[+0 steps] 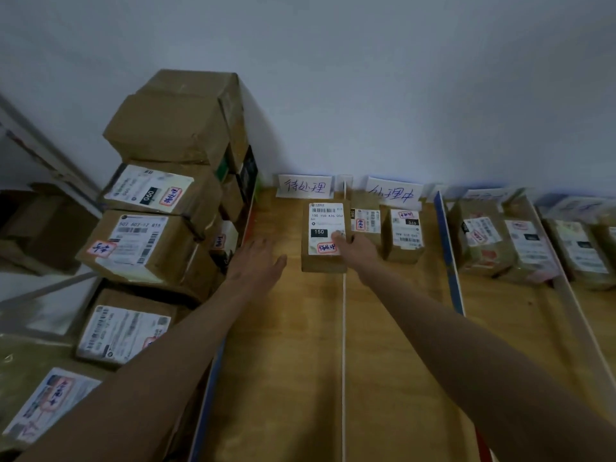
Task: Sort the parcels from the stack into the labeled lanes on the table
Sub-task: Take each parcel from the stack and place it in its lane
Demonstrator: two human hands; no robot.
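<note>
A person's right hand rested on the near right corner of a small cardboard parcel marked "150", its fingers curled onto the label; whether they gripped the box could not be told. The parcel lay on the wooden tabletop in the leftmost lane, before a handwritten sign and just left of a white divider line. The left hand hovered flat beside it, fingers straight and lightly spread, holding nothing. A stack of boxes stood at left; more parcels filled the lanes to the right.
</note>
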